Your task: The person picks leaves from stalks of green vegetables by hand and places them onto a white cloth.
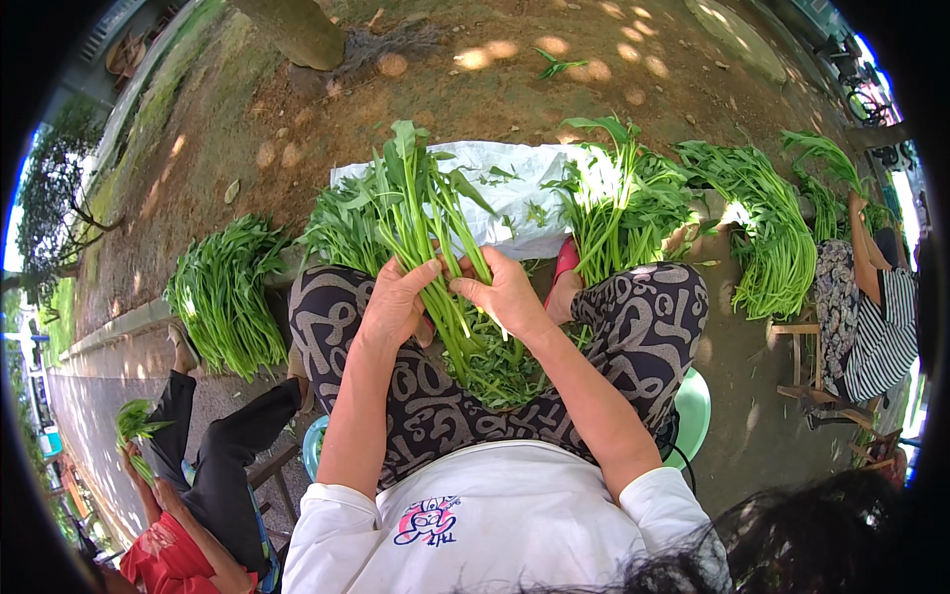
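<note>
Between my knees I hold a bunch of long-stemmed leafy greens [416, 223] that look like water spinach, leaves upward and stems slanting down. My left hand [396, 302] is closed around the stems. Close beside it, my right hand [507, 297] pinches some stems at the bunch's right side, thumb toward the left hand. Loose leaves and trimmings [503, 374] lie below both hands. More greens [341, 223] rest just left of the bunch, and another heap [633, 198] lies to the right. A white sheet [539, 238] with leaf scraps spreads behind the bunch.
Larger heaps of greens lie at the left [233, 297] and right [777, 223] along a low kerb. A person in red [163, 554] at lower left holds greens [139, 421]. Someone in stripes [881, 337] sits at right. A tree trunk [297, 30] stands beyond on bare soil.
</note>
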Tool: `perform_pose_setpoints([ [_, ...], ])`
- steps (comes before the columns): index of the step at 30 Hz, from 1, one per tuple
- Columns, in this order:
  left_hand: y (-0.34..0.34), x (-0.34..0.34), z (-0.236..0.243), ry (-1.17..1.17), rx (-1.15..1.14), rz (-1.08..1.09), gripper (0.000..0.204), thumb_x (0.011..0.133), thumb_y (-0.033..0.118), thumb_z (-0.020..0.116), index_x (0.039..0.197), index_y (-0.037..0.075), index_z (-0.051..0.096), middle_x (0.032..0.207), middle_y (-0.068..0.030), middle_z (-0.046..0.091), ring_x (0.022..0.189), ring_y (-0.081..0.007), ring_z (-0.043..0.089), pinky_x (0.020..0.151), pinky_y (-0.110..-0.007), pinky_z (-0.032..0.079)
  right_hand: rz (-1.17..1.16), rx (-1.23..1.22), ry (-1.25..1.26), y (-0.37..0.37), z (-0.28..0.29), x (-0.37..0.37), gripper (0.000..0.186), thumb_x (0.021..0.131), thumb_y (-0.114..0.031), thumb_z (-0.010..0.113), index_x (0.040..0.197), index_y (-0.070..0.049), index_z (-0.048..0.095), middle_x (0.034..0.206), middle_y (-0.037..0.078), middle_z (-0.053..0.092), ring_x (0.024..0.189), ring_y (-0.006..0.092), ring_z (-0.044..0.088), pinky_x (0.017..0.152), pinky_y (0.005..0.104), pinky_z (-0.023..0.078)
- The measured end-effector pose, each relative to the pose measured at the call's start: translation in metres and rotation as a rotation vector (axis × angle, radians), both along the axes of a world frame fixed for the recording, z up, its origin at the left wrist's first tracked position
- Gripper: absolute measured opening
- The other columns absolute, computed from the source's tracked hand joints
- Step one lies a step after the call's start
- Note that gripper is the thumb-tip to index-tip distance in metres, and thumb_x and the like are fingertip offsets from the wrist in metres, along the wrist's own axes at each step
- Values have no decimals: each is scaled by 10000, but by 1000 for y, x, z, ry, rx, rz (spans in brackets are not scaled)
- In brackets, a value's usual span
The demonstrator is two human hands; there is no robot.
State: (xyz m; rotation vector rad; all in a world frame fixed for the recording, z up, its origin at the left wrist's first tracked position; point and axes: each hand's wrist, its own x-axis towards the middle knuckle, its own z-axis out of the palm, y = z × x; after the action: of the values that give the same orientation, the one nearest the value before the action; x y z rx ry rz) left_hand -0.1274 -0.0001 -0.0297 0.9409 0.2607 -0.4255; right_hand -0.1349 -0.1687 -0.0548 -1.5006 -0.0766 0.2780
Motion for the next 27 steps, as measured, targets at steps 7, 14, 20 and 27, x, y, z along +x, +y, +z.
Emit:
perform_pose_setpoints([
  [7,1,0,-4,16,37,-7,300,866,61,611,1148,16,521,958,-78,607,844,-189,618,760,-345,544,10,-109,28,-9,1,5,218,848,-173,616,922,25,566,763,62,597,662,104,517,593,271,430],
  [14,1,1,-4,-5,52,-34,388,861,72,616,1214,-5,476,1021,-89,574,809,-176,602,737,-346,540,-12,-22,-45,-17,0,10,206,895,-181,544,923,17,495,697,60,545,598,115,497,539,278,426],
  [20,7,5,-4,-28,60,79,374,875,75,591,1220,-3,468,1038,-95,548,796,-174,575,732,-339,515,-49,-53,131,-30,21,18,141,919,-124,487,1001,-9,499,695,42,521,553,118,513,523,216,488],
  [27,6,5,-8,-19,32,208,272,883,68,580,1143,27,511,977,-88,557,791,-186,576,741,-347,518,-561,315,-14,-71,29,31,209,925,-125,515,1083,11,497,692,14,485,513,68,445,449,206,413],
])
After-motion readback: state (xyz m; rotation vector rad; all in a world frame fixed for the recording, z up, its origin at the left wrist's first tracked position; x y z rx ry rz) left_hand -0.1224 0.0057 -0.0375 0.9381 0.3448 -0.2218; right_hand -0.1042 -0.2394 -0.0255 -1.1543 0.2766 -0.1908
